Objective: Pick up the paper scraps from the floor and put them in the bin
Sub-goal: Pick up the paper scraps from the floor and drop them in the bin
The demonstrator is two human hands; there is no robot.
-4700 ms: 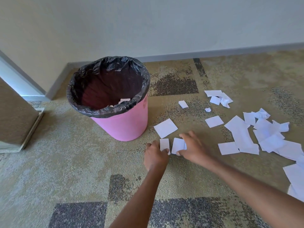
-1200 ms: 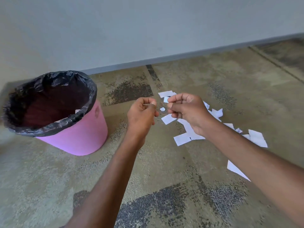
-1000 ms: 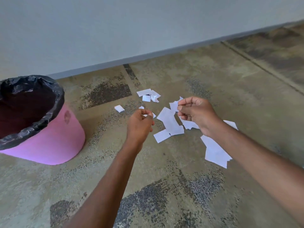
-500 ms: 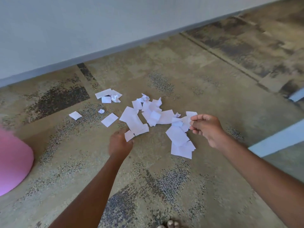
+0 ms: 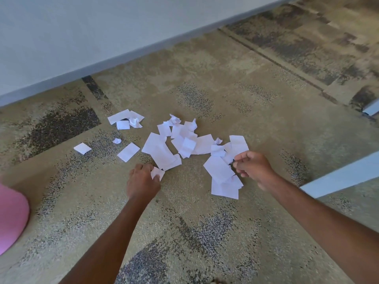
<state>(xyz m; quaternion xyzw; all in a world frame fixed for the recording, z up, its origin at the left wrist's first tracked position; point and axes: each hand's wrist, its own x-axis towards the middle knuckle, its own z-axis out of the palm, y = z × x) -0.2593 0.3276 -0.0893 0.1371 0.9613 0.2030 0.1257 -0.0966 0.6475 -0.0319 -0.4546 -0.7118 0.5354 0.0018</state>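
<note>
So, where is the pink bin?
In the head view, the pink bin sits at the far left edge, mostly cropped, left of the left hand.

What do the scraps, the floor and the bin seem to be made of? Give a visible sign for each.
Scraps: thin white matte paper; some lie flat with creases, some are crumpled.
Floor: short-pile carpet; speckled fibrous texture in tan and dark patches.
Bin: likely pink plastic; only a smooth, even-coloured side shows.
</note>
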